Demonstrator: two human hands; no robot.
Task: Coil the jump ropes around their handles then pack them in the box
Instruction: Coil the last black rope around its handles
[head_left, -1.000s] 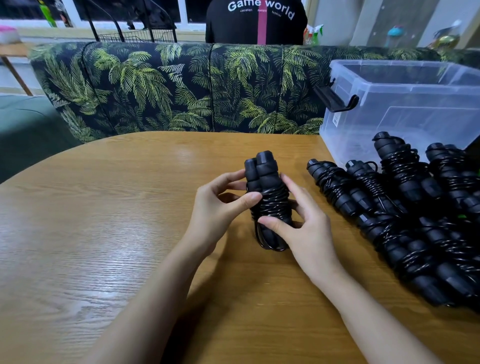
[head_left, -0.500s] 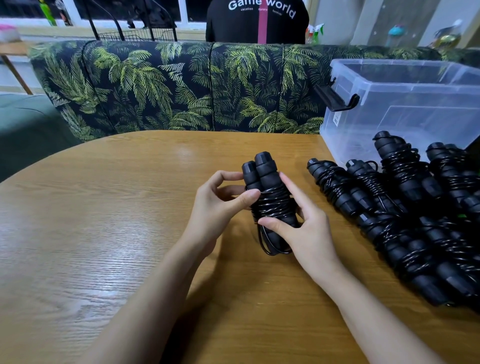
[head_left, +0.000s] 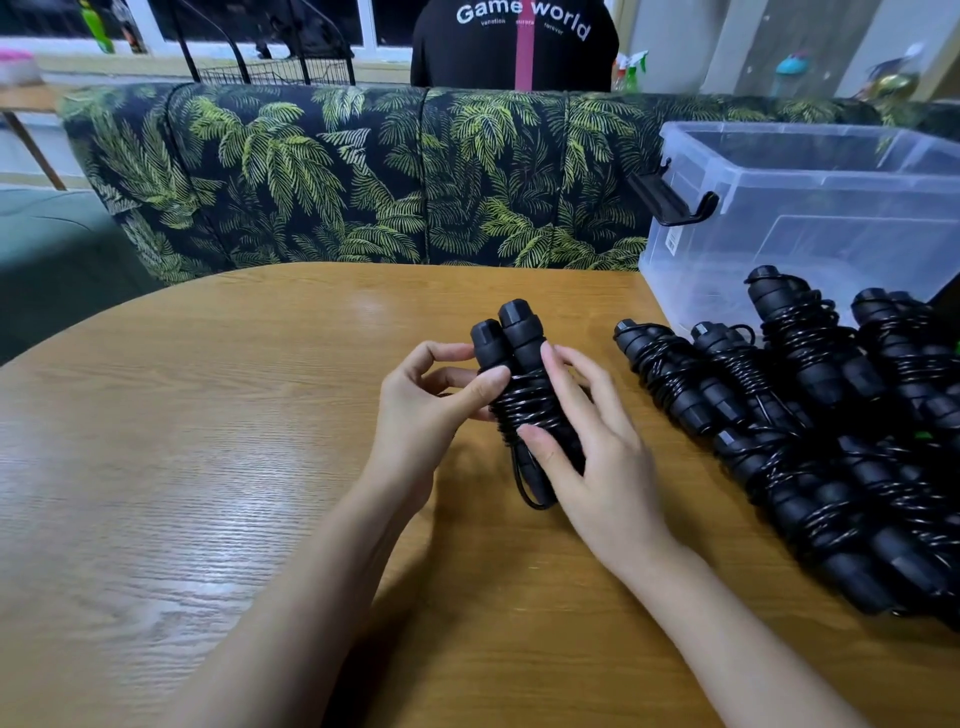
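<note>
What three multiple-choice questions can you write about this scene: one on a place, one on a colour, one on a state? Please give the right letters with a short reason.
1. Where does the clear box stand?
A. on the sofa
B. on the table, far right
C. on the floor

2. What colour is the held jump rope?
A. green
B. red
C. black

3. What state is it in?
A. stretched out flat
B. coiled round its handles
C. packed in the box

Answers:
1 B: its base rests on the wood behind the pile of ropes.
2 C: handles and cord are both black.
3 B: cord loops wrap both handles, and the left hand and right hand grip it.
</note>
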